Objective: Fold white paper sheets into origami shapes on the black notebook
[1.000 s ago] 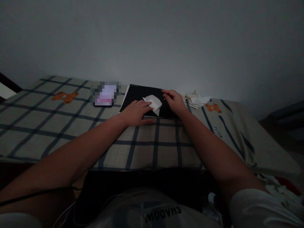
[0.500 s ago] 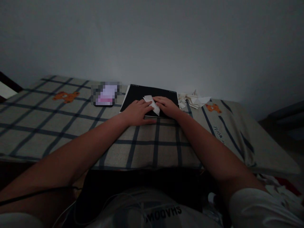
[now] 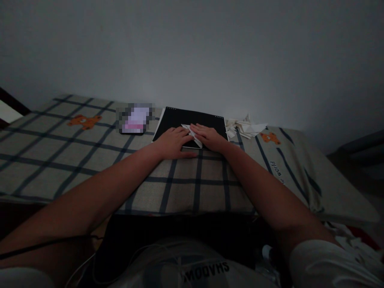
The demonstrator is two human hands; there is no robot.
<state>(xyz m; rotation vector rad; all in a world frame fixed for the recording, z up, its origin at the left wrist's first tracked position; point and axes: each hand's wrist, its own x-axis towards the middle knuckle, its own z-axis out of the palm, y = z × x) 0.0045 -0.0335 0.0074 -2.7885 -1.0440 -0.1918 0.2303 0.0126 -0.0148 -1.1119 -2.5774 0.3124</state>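
Note:
A black notebook [image 3: 195, 117] lies on a checked cloth with bear prints [image 3: 90, 152], close to the wall. On it is a small folded piece of white paper [image 3: 192, 136], mostly covered by my hands. My left hand [image 3: 173, 142] lies flat on the paper's left side, fingers stretched out. My right hand [image 3: 208, 137] presses flat on its right side, fingers extended and meeting the left hand's fingertips.
A phone with a lit, blurred screen [image 3: 135, 119] lies left of the notebook. A heap of folded white paper pieces [image 3: 245, 127] sits to the notebook's right. The cloth-covered surface drops off at the right edge [image 3: 330, 188]. A plain wall rises behind.
My right hand moved left from the notebook's far right edge onto the paper, folding it over and flattening it. The left hand stayed put.

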